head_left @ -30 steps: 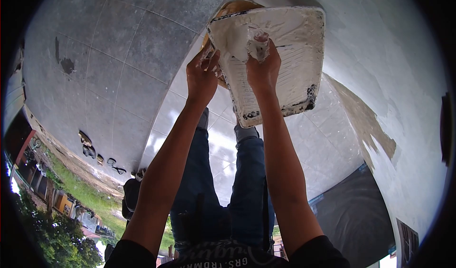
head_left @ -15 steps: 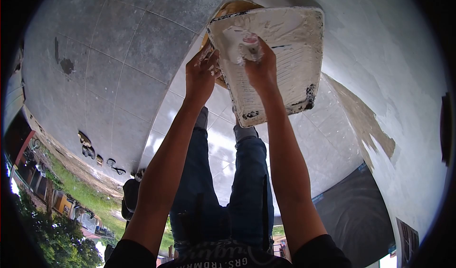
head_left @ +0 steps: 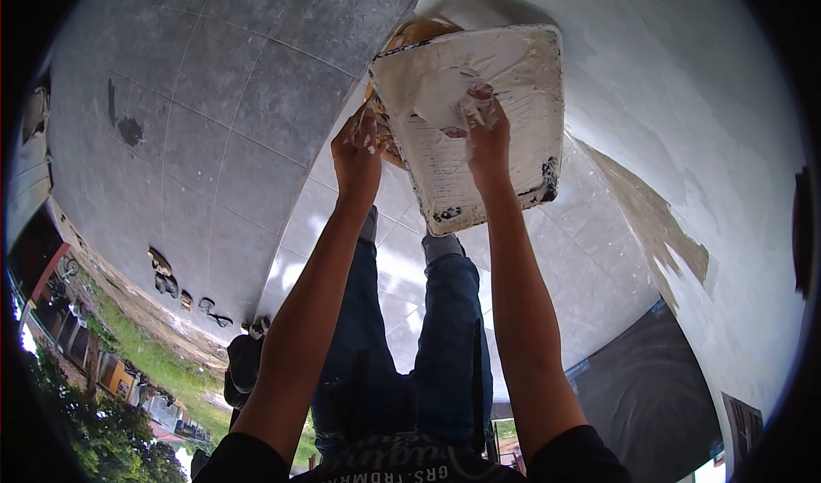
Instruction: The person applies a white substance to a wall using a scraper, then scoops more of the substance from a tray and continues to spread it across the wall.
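A paint tray (head_left: 513, 171) with a ribbed slope is coated in off-white paste, and its dark rim shows through in places. My left hand (head_left: 359, 151), fingers smeared with white, is closed at the tray's left edge. Over the tray's middle, my right hand (head_left: 489, 136) has its fingers curled in the wet paste. Paste covers those fingertips, with pinkish patches showing, and I cannot make out what they hold. An orange-yellow object (head_left: 419, 34) is partly hidden behind the tray.
A pale wall (head_left: 684, 106) with a bare brownish patch (head_left: 654, 201) rises on the right. Grey tiled surface (head_left: 231, 72) fills the left, and shoes (head_left: 162, 273) lie near its edge. My legs (head_left: 449, 312) are below the tray. A dark panel (head_left: 646, 380) stands at lower right.
My right hand has moved right and slightly down across the tray. In view, the tray has shifted a little left and down, with my left hand still at its edge.
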### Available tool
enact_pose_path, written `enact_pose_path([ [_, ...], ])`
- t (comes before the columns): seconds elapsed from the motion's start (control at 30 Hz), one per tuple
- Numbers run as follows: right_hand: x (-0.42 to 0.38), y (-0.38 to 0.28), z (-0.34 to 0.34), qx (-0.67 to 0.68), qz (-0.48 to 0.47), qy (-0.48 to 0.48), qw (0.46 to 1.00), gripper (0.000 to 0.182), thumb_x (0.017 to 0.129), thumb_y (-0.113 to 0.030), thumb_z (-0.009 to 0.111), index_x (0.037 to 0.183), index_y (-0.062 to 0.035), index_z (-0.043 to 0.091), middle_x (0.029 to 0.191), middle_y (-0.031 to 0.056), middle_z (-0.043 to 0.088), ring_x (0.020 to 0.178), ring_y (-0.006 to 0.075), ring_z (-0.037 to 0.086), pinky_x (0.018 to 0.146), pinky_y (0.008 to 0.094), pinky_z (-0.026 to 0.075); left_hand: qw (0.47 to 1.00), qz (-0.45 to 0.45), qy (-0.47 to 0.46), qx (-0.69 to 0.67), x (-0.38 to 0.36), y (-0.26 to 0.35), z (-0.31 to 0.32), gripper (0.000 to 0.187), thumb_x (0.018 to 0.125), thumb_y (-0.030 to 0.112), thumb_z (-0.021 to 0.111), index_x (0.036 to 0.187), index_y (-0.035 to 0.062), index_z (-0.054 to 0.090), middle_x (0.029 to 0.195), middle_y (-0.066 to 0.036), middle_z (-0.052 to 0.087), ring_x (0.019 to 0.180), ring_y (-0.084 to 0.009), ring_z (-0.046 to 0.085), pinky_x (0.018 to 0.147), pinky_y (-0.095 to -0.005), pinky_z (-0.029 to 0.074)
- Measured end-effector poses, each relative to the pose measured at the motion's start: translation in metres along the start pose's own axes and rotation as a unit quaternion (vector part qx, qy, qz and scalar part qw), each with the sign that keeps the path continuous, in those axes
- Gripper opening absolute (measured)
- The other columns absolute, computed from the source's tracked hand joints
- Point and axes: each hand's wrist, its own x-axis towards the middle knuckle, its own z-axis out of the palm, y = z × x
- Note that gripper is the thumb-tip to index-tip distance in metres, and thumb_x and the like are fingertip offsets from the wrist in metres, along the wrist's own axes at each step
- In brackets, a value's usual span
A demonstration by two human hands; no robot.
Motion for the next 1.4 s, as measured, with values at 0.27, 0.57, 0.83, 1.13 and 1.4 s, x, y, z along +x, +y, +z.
enact_pose_path([
  [0.27,-0.021,-0.033,0.03,-0.272,-0.041,-0.045,0.96,0.046,0.074,0.005,0.053,0.12,0.0003,0.052,0.104,0.0285,0.063,0.104,0.0438,0.058,0.087,0.0425,0.046,0.999,0.03,-0.016,-0.006,-0.005,-0.006,-0.003,0.051,0.097,0.037,0.051,0.129,-0.0021,0.053,0.119,-0.016,0.056,0.107,-0.0242,0.058,0.078,-0.034,0.059],
  [0.57,-0.027,-0.038,0.024,-0.274,-0.13,-0.11,0.947,0.053,0.065,0.009,0.05,0.118,0.0036,0.053,0.102,0.0295,0.062,0.102,0.0446,0.059,0.087,0.0394,0.047,1.0,-0.002,0.013,0.012,-0.004,-0.013,-0.004,0.054,0.103,0.042,0.034,0.14,0.0032,0.04,0.136,-0.017,0.044,0.119,-0.0243,0.05,0.091,-0.0333,0.053],
  [0.83,-0.02,-0.017,0.013,-0.052,-0.014,-0.048,0.997,0.035,0.081,0.001,0.054,0.115,0.0005,0.058,0.106,0.008,0.065,0.099,0.0235,0.064,0.085,0.0361,0.051,0.999,-0.006,-0.001,0.034,-0.012,0.007,-0.001,0.056,0.103,0.041,0.032,0.136,-0.0015,0.046,0.128,-0.018,0.053,0.112,-0.0267,0.055,0.09,-0.0331,0.051],
  [1.13,-0.052,-0.045,-0.028,0.372,0.166,-0.015,0.913,0.039,0.094,-0.017,0.054,0.131,-0.0099,0.048,0.121,0.0067,0.057,0.11,0.0229,0.057,0.088,0.0403,0.048,0.993,0.092,0.019,0.071,-0.004,-0.016,-0.019,0.056,0.101,0.04,0.036,0.123,-0.0082,0.053,0.113,-0.023,0.061,0.107,-0.0303,0.057,0.095,-0.0346,0.041],
  [1.4,-0.116,-0.118,-0.061,0.442,0.162,-0.065,0.88,0.041,0.096,-0.02,0.052,0.135,-0.013,0.041,0.123,0.0062,0.052,0.105,0.0253,0.056,0.087,0.0392,0.048,0.99,0.122,-0.049,-0.039,-0.073,0.099,-0.023,0.057,0.101,0.043,0.034,0.133,-0.0029,0.048,0.13,-0.018,0.054,0.122,-0.0278,0.049,0.105,-0.0378,0.035],
])
